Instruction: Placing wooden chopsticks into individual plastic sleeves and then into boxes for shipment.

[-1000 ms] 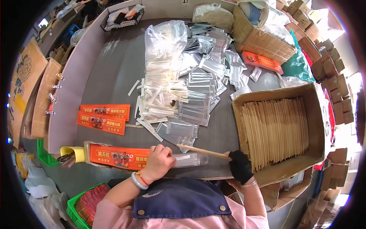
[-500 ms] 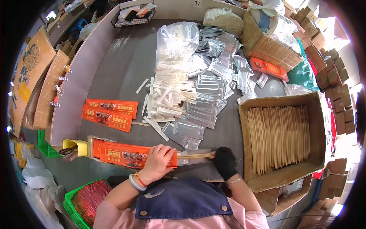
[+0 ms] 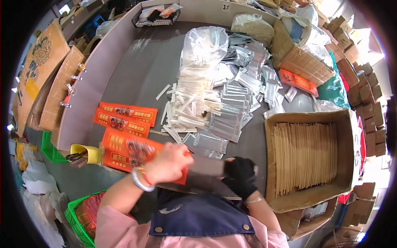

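Head view, from the left: a green basket [image 3: 77,230] stands below the worktop [image 3: 144,62] with red things inside, too indistinct to name. At the worktop's near corner a yellow cup [image 3: 92,153] lies on its side, dark tool handles [image 3: 75,157] poking out. Beside it is a lower red packet [image 3: 118,160], and beyond it two set-aside packets [image 3: 124,125] overlap, seemingly done with. A wire tray [image 3: 173,17] at the far edge carries bagged orange and dark items. The bare left hand [image 3: 168,163] has its fingers closed on the right end of a blurred red packet [image 3: 128,142], above the lower one at the near edge; this piece looks midway. Next comes a loose heap of white strips [image 3: 192,105] spilling from a clear bag [image 3: 202,45], then many clear sleeves [image 3: 227,120]; plenty of both remains. A smeared greyish strip [image 3: 206,165] spans toward the black-gloved right hand [image 3: 240,177], whose fingers are bent; I cannot tell whether they grip it. On the right, an open cardboard box [image 3: 345,144] holds closely ranked wooden sticks [image 3: 306,157], a large stock left, and another carton [image 3: 308,62] behind contains plastic-wrapped goods.
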Action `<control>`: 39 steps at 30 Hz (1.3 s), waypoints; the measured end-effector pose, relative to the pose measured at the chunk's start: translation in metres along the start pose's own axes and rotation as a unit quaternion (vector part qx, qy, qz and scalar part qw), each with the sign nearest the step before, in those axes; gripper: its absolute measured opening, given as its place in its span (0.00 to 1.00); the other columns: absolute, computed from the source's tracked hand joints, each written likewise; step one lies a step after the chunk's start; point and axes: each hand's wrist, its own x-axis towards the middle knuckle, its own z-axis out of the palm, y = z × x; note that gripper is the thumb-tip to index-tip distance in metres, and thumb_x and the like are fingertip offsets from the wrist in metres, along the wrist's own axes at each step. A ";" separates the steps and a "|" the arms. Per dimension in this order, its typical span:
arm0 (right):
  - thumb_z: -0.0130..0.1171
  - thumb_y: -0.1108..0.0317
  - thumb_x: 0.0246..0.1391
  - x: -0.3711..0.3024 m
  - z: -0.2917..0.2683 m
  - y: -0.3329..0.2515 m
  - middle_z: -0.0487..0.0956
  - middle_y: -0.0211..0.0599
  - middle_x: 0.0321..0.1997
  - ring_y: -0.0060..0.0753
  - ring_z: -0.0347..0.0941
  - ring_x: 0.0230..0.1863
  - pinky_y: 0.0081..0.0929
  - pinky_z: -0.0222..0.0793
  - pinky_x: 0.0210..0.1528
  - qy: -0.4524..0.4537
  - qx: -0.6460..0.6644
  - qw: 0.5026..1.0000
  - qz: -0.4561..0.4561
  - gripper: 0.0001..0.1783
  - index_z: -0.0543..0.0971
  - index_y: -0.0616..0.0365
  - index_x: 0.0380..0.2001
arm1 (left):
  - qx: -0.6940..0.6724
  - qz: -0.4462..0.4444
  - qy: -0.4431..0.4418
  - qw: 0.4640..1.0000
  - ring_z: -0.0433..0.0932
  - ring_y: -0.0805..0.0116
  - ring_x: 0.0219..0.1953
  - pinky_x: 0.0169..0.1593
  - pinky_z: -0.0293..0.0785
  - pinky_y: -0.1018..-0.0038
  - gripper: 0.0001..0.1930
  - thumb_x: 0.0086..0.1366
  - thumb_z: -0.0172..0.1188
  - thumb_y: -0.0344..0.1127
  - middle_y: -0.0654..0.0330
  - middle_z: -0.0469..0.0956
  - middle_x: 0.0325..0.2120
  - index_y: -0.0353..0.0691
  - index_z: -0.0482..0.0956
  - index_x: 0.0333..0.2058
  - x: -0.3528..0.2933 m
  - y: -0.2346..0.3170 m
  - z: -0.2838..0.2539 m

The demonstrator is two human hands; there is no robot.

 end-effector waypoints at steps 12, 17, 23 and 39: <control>0.72 0.49 0.35 -0.012 -0.021 -0.017 0.75 0.36 0.43 0.44 0.70 0.46 0.45 0.56 0.54 -0.003 -0.044 0.998 0.044 0.34 0.75 0.51 0.46 | -0.049 -0.326 0.155 0.931 0.56 0.45 0.65 0.67 0.42 0.41 0.49 0.42 0.75 0.60 0.48 0.63 0.59 0.35 0.69 0.58 -0.055 0.011 0.089; 0.70 0.46 0.38 -0.005 0.005 -0.020 0.75 0.39 0.45 0.45 0.70 0.46 0.46 0.56 0.55 -0.054 -0.006 0.998 0.025 0.35 0.75 0.51 0.48 | -0.103 -0.341 0.136 0.925 0.53 0.44 0.67 0.68 0.39 0.41 0.48 0.44 0.75 0.56 0.47 0.63 0.61 0.34 0.66 0.59 -0.051 0.012 0.079; 0.72 0.44 0.36 0.030 0.042 -0.045 0.76 0.42 0.48 0.48 0.72 0.49 0.45 0.60 0.55 0.018 0.040 0.996 -0.079 0.39 0.74 0.55 0.50 | -0.126 -0.314 0.026 0.941 0.56 0.42 0.66 0.68 0.45 0.44 0.44 0.47 0.74 0.51 0.46 0.66 0.60 0.36 0.68 0.59 -0.042 -0.014 0.063; 0.63 0.63 0.49 -0.096 -0.004 0.122 0.74 0.48 0.39 0.54 0.70 0.44 0.47 0.68 0.45 0.097 -0.229 0.827 0.503 0.13 0.73 0.59 0.34 | -0.114 -0.070 0.092 0.987 0.74 0.62 0.38 0.48 0.65 0.61 0.06 0.48 0.69 0.37 0.64 0.78 0.26 0.49 0.84 0.27 0.065 -0.044 0.071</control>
